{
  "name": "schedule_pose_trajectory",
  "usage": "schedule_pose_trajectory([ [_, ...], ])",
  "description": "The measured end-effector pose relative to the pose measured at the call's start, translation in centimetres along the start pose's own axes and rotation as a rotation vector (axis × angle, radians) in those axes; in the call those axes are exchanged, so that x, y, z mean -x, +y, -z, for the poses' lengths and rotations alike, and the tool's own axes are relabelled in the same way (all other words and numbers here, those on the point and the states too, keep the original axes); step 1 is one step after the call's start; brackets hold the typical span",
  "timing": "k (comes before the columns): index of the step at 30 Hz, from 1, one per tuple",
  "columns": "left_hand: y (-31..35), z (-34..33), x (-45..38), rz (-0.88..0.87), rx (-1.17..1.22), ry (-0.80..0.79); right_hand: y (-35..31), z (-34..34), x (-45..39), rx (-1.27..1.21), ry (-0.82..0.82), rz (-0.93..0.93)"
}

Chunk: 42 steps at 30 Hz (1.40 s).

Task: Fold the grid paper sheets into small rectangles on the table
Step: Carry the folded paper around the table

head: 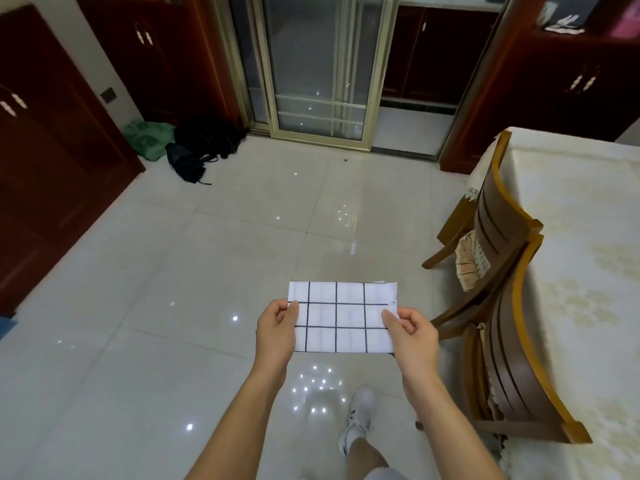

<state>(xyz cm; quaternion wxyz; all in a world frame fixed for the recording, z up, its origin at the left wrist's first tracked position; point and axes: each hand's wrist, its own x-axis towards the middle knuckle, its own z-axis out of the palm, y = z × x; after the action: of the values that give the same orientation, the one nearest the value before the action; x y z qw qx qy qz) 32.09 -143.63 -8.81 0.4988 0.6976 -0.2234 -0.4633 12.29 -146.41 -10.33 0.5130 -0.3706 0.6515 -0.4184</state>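
Note:
A white grid paper sheet [341, 317] with black lines hangs flat in the air above the tiled floor, held by both hands. My left hand [275, 329] pinches its left edge, thumb on top. My right hand [412, 332] pinches its right edge the same way. A second layer's edge shows slightly behind the sheet's top right corner. The table [581, 237], covered with a cream patterned cloth, stands to the right, apart from the paper.
Two wooden chairs [502, 237] [519, 368] are pushed against the table's left side. My white shoe [358, 417] is on the glossy tile floor below the paper. Dark bags [201, 147] lie by the glass sliding door [318, 67]; dark red cabinets line the left wall.

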Motion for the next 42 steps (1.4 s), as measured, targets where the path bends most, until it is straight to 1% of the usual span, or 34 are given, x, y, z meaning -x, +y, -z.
schedule_pose_trajectory([
  [5, 3.3, -6.0, -4.3, -0.013, -0.026, -0.01, -2.9, 1.6, -6.7, -0.041, 0.017, -0.022],
  [12, 8.0, -14.5, -9.3, -0.023, 0.005, -0.013, -8.1, 4.0, -16.0, -0.066, 0.012, 0.019],
  [22, 11.1, -21.0, -16.5, 0.002, -0.003, -0.041, -10.7, 4.3, -24.6, -0.075, 0.064, -0.03],
  [28, 12.8, -23.3, -22.5, 0.012, -0.02, -0.066, -12.4, 2.3, -30.2, -0.063, 0.099, -0.039],
  [34, 16.4, -24.9, -30.3, 0.019, -0.008, -0.082, -16.0, -2.0, -36.8, -0.061, 0.141, -0.041],
  [42, 22.1, -27.2, -40.2, -0.008, -0.022, -0.183, -21.2, -6.7, -44.6, -0.088, 0.232, 0.003],
])
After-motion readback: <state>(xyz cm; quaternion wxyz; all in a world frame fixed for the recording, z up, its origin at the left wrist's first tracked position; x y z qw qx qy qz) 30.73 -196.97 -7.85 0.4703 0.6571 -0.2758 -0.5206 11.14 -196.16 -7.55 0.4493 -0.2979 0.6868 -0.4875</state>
